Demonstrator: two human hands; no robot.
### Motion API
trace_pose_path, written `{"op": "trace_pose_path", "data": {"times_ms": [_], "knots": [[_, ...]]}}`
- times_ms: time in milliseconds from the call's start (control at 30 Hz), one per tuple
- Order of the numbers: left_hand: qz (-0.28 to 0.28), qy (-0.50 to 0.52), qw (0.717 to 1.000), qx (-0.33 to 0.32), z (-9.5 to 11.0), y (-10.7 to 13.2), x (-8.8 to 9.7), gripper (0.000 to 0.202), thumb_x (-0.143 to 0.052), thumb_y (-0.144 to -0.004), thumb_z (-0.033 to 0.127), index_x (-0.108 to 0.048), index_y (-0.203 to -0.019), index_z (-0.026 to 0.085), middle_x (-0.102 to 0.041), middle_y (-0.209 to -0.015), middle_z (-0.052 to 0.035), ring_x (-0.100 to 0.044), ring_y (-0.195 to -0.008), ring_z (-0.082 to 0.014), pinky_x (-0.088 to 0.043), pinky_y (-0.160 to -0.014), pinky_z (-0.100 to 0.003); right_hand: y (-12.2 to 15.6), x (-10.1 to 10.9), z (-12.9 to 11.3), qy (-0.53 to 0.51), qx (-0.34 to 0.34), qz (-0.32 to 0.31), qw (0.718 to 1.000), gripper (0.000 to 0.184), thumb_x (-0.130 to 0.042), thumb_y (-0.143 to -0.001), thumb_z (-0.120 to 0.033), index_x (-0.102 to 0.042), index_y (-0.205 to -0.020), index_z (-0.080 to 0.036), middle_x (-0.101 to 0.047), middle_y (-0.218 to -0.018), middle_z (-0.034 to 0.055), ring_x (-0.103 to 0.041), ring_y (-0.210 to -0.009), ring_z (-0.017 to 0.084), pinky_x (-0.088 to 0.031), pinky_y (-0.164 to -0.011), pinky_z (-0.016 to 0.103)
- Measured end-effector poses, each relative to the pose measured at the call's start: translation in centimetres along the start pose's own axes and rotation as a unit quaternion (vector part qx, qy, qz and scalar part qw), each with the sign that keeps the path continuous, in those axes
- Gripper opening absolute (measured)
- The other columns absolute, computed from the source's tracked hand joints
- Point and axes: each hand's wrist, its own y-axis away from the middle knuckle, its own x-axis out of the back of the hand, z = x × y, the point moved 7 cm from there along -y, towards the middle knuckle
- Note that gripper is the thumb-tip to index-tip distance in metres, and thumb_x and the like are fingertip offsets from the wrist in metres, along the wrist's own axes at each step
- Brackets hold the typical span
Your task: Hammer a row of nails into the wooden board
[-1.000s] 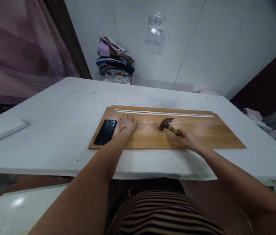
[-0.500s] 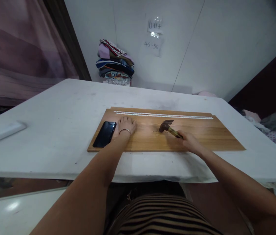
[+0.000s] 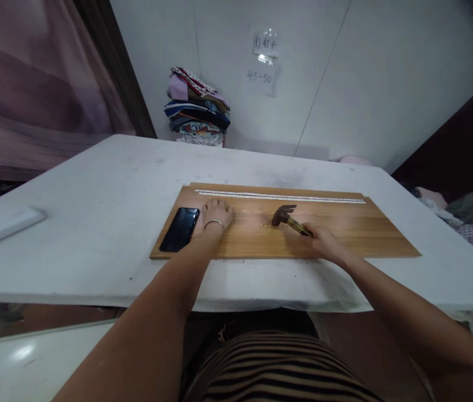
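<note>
My right hand [image 3: 321,241] is wrapped round the handle of a claw hammer [image 3: 283,215], whose dark head is over the middle of a wooden board [image 3: 357,231]. Tiny dark specks, too small to name, lie on the board by the hammer head. My left hand [image 3: 218,213] rests flat on the board with its fingers spread, a bracelet at the wrist. Just left of it lies a black phone [image 3: 180,229]. Two white strips with markings [image 3: 278,196] run along the board's far side.
The board lies on a white table [image 3: 94,223] with a few dark specks near its front edge. A long white object [image 3: 5,228] sits at the far left. Folded cloths [image 3: 198,106] are stacked by the wall behind, and paper notes [image 3: 261,75] hang there.
Almost nothing differs. The hammer head has shifted very slightly to the left; my left hand stays in place.
</note>
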Motion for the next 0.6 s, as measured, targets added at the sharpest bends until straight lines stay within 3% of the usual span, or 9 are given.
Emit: {"op": "trace_pose_path", "data": {"times_ms": [400, 600], "knots": [[0.003, -0.005, 1.0, 0.0, 0.01, 0.04, -0.11, 0.054, -0.037, -0.108, 0.04, -0.072, -0.14, 0.014, -0.062, -0.156, -0.0221, -0.05, -0.148, -0.0355, -0.037, -0.123, -0.048, 0.29, 0.69, -0.23, -0.019, -0.026, -0.002, 0.999, 0.009, -0.056, -0.087, -0.028, -0.063, -0.087, -0.023, -0.071, -0.084, 0.0047, -0.062, -0.081, 0.024, -0.043, -0.073, 0.032], [-0.002, -0.009, 1.0, 0.003, -0.02, 0.04, -0.03, 0.053, -0.037, -0.108, 0.041, -0.072, -0.139, 0.016, -0.062, -0.155, -0.0203, -0.051, -0.148, -0.0347, -0.038, -0.122, -0.047, 0.12, 0.02, 0.0, -0.009, -0.016, -0.003, 1.0, 0.007, -0.058, -0.086, -0.028, -0.062, -0.083, -0.023, -0.071, -0.08, 0.0046, -0.06, -0.077, 0.023, -0.042, -0.069, 0.031]]}}
